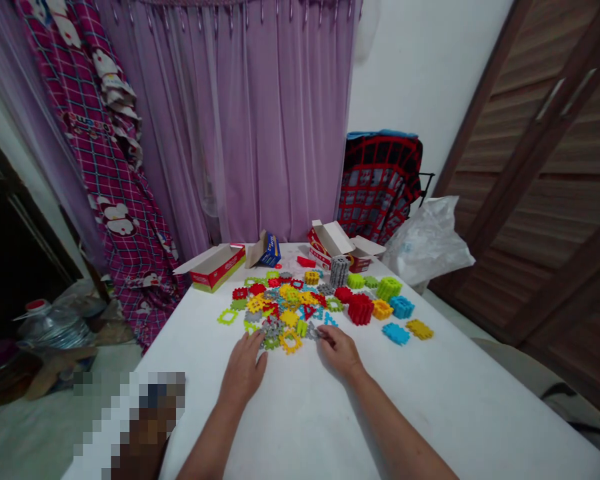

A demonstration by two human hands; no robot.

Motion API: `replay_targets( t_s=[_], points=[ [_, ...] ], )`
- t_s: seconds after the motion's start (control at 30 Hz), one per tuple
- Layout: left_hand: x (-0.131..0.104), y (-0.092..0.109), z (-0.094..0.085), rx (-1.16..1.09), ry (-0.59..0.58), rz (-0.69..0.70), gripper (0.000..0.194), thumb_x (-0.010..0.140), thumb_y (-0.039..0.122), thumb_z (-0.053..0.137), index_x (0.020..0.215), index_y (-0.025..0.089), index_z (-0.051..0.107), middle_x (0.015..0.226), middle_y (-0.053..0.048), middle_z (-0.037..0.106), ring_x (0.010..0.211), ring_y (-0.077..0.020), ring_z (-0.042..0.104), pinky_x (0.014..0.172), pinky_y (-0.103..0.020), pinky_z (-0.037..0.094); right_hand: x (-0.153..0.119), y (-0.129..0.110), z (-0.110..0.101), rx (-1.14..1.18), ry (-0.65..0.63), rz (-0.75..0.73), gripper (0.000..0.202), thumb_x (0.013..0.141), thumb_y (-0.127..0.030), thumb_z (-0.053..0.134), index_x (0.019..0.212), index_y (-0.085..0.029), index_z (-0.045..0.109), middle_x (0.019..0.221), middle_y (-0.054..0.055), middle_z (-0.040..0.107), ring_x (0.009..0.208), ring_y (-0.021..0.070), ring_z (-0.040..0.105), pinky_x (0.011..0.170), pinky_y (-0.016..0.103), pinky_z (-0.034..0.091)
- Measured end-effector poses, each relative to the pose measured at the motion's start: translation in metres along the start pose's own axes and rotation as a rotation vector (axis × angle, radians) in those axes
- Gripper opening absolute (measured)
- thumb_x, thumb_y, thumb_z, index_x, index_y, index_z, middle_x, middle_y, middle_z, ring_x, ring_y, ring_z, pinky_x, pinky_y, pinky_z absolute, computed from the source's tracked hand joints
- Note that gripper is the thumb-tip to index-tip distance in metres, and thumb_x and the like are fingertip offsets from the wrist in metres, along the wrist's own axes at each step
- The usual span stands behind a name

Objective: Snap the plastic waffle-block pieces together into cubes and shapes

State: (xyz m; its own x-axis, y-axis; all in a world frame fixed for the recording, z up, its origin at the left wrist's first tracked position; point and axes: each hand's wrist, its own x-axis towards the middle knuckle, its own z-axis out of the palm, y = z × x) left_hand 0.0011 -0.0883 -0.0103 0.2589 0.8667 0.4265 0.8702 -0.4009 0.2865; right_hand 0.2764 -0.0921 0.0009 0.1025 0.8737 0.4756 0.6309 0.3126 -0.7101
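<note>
A loose pile of colourful plastic interlocking building pieces (290,319) with notched edges lies on the white table. My left hand (244,368) rests at the pile's near left edge, fingers stretched out and touching grey pieces (273,329). At the near right edge, my right hand (341,353) has its fingers curled in a pinch on a grey interlocking piece (313,330), partly hidden by the fingertips. Between the hands lies a yellow square frame piece (291,341). To the right stand sorted stacks: red (361,309), grey (339,272), green (389,288) and blue (402,307).
Opened boxes stand at the table's back: a red one (217,267), a blue one (270,250) and another red one (325,247). A white plastic bag (425,240) is beyond the right edge. At lower left a person is pixelated, close to the table (290,420).
</note>
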Motion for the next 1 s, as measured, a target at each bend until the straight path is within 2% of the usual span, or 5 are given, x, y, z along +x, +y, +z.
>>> replay_targets(
  t_s=[0.27, 0.5, 0.6, 0.83, 1.0],
  points=[
    [0.013, 0.025, -0.006, 0.132, 0.0, 0.015, 0.044, 0.09, 0.034, 0.054, 0.134, 0.033, 0.058, 0.148, -0.008, 0.051, 0.141, -0.033, 0.037, 0.114, -0.058, 0.024, -0.012, -0.018, 0.006, -0.119, 0.073, 0.02, 0.03, 0.073, -0.017, 0.048, 0.089, -0.022, 0.073, 0.088, 0.005, 0.071, 0.08, 0.019, 0.066, 0.078, 0.031, 0.055],
    [0.022, 0.034, 0.0, 0.281, 0.053, -0.187, 0.065, 0.086, 0.049, 0.056, 0.136, 0.008, 0.054, 0.151, -0.026, 0.04, 0.141, -0.04, 0.035, 0.112, -0.059, 0.026, -0.015, -0.049, 0.005, -0.426, -0.244, -0.36, 0.053, 0.08, -0.029, 0.063, 0.133, -0.027, 0.059, 0.145, 0.013, 0.048, 0.134, 0.0306, 0.041, 0.108, 0.049, 0.033],
    [0.022, 0.033, 0.0, 0.289, 0.087, -0.185, 0.061, 0.087, 0.047, 0.056, 0.136, 0.01, 0.053, 0.153, -0.024, 0.038, 0.141, -0.0378, 0.035, 0.112, -0.058, 0.027, -0.004, -0.05, 0.013, -0.446, -0.317, -0.403, 0.053, 0.082, -0.036, 0.065, 0.135, -0.03, 0.057, 0.151, 0.013, 0.041, 0.14, 0.0317, 0.033, 0.11, 0.053, 0.026],
    [0.022, 0.031, -0.005, 0.191, 0.082, -0.183, 0.027, 0.087, 0.04, 0.06, 0.107, 0.025, 0.07, 0.147, -0.013, 0.05, 0.14, -0.0345, 0.039, 0.111, -0.059, 0.026, 0.011, -0.032, 0.03, -0.517, -0.015, -0.098, 0.025, 0.084, -0.02, 0.058, 0.106, -0.022, 0.071, 0.138, 0.015, 0.055, 0.135, 0.0333, 0.039, 0.105, 0.054, 0.031],
    [0.035, 0.026, -0.011, 0.069, 0.129, -0.082, 0.016, 0.088, 0.033, 0.058, 0.089, 0.027, 0.073, 0.114, -0.007, 0.073, 0.118, -0.0315, 0.059, 0.11, -0.057, 0.027, 0.006, -0.016, 0.031, -0.436, 0.119, -0.064, 0.027, 0.084, -0.018, 0.054, 0.105, -0.021, 0.07, 0.132, 0.013, 0.06, 0.129, 0.0314, 0.045, 0.104, 0.051, 0.036]
  ],
)
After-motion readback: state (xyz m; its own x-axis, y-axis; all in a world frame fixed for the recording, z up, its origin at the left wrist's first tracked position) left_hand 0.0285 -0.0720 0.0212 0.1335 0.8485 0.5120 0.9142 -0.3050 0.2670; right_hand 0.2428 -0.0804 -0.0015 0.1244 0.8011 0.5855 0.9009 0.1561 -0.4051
